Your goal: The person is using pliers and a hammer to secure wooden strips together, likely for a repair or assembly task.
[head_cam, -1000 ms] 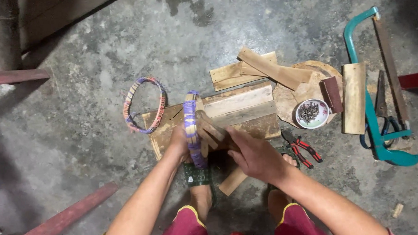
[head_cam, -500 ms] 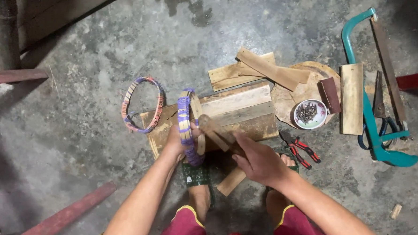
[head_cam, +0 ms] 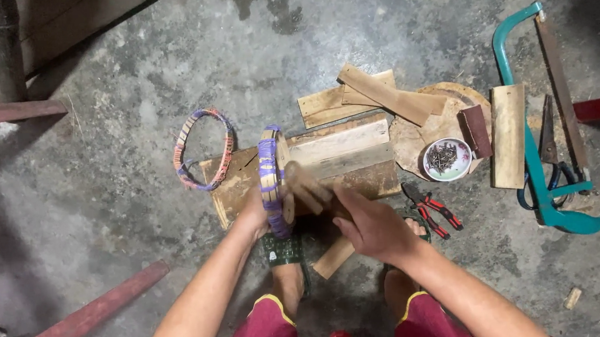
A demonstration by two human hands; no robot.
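My left hand (head_cam: 255,214) holds a round wooden piece (head_cam: 274,180) upright on edge; its rim is wrapped in purple and tan bands. My right hand (head_cam: 370,223) grips a hammer (head_cam: 307,185), whose blurred wooden head is right beside the round piece. Both are above a stack of wooden boards (head_cam: 340,153) on the concrete floor. My feet in sandals are below the hands.
A second woven ring (head_cam: 203,149) lies left of the boards. Red-handled pliers (head_cam: 431,208), a bowl of nails (head_cam: 446,159), wood offcuts (head_cam: 507,136), a teal-framed saw (head_cam: 538,131) and shears are to the right. Red metal bars (head_cam: 84,319) lie at left.
The hammer in my right hand has swung left toward the round piece. My left hand has kept the piece upright, shifting it slightly.
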